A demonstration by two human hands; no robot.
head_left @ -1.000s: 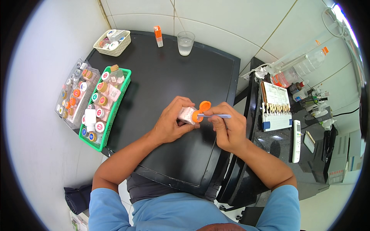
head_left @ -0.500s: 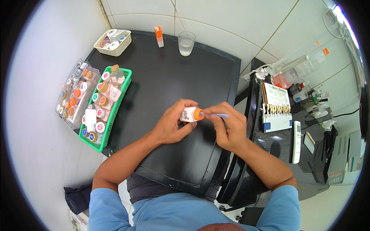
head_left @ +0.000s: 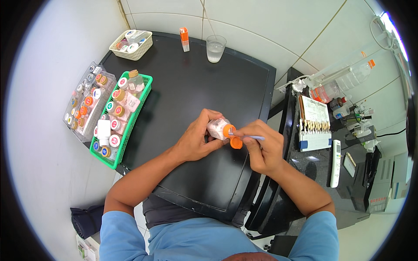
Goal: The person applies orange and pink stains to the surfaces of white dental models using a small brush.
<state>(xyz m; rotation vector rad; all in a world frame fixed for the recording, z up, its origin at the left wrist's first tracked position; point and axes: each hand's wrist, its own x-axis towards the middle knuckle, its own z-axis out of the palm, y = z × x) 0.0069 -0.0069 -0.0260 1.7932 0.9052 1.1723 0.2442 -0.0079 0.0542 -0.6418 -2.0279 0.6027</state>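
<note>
Orange and lilac: my left hand wraps the small bottle, my right hand pinches the slim tool.

With the bottle as clock centre, a clear rack and a green basket, both loaded with capped containers, sit near 9, a cream basket between 10 and 11, an orange-and-white carton at 11. My left thumb and fingers curl around the bottle, its opening tilted toward 4. A glass stands at 12. The orange flip cap is open at 4. My right grip is narrow on the tool, its tip at the opening; how far inside, I cannot tell. Toward 3 lie a board with tooth-shaped tabs and a white remote.
</note>
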